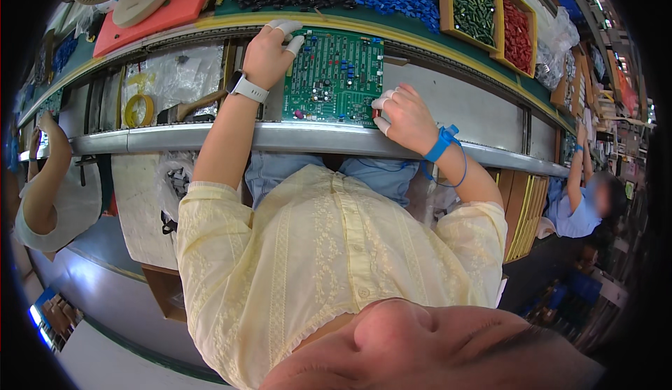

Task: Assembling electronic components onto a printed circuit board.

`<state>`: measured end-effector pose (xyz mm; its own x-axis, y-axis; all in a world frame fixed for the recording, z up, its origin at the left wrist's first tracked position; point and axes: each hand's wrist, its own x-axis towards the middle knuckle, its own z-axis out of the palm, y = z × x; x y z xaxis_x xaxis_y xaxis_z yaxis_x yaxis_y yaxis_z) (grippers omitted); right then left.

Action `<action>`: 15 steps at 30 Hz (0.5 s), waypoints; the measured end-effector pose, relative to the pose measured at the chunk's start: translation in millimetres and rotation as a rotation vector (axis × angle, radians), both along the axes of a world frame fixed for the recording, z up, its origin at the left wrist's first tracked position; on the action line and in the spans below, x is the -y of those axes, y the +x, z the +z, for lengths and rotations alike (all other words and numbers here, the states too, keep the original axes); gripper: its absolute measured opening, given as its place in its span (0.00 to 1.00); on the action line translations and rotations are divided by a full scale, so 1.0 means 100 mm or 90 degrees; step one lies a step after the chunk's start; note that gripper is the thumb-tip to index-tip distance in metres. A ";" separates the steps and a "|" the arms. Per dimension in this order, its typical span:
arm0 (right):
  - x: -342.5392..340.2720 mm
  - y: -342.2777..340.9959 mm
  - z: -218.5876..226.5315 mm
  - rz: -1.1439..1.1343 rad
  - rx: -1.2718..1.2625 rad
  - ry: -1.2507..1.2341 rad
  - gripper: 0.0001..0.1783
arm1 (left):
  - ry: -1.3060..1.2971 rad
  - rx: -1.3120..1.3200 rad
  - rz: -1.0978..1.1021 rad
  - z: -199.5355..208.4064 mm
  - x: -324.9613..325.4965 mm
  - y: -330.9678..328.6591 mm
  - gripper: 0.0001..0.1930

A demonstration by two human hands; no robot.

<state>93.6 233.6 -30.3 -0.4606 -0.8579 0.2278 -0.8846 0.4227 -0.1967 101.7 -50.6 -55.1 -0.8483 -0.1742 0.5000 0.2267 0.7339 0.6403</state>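
In the head view, stretching forward with the left hand (269, 54), clasping the upper left corner of the flat, rectangular green circuit board (329, 68) with white-sheathed fingertips. Curling the right hand (407, 118) inward over the lower right edge; cannot tell whether pinching anything. Lying behind the smooth metal rail (336, 139), studded with tiny cylinders and blocks.

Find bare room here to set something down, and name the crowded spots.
Bare: the grey panel right of the circuit board and right hand, between the silver rail and yellow-edged shelf. Crowded: that shelf, with blue parts and two bins; and left of the left hand, with clear plastic, yellow tape roll and a wooden-handled tool.
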 end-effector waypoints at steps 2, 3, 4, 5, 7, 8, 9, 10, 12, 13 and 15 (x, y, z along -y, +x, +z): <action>-0.01 -0.01 -0.01 0.009 0.002 -0.008 0.08 | -0.003 0.005 0.006 0.00 0.00 0.01 0.12; -0.02 -0.01 -0.02 0.005 0.005 -0.005 0.07 | -0.003 0.006 0.007 -0.01 0.00 0.00 0.12; -0.02 -0.02 -0.02 0.002 0.009 -0.002 0.07 | -0.001 0.004 0.004 -0.01 0.00 0.00 0.12; -0.03 -0.02 -0.02 0.003 0.010 -0.001 0.07 | 0.002 0.002 0.001 -0.02 0.00 0.00 0.12; -0.04 -0.02 -0.01 0.005 0.007 -0.004 0.08 | 0.002 0.020 0.004 0.01 0.00 0.02 0.13; -0.04 -0.02 -0.01 0.009 0.008 -0.003 0.08 | 0.002 0.038 0.004 0.02 -0.01 0.03 0.13; -0.03 -0.02 0.00 0.015 0.004 -0.025 0.07 | 0.003 0.038 0.006 0.02 -0.01 0.03 0.13; -0.03 -0.02 0.00 0.021 0.000 -0.047 0.06 | 0.002 0.035 0.002 0.02 -0.01 0.02 0.13; -0.04 -0.01 -0.01 0.017 -0.008 -0.045 0.06 | 0.001 0.031 -0.002 0.02 -0.01 0.02 0.13; -0.04 -0.01 -0.02 0.010 -0.017 -0.045 0.06 | 0.005 0.026 -0.005 0.02 -0.02 0.01 0.13; -0.05 -0.02 -0.02 0.009 -0.009 -0.035 0.08 | 0.009 0.022 -0.007 0.01 -0.02 0.01 0.13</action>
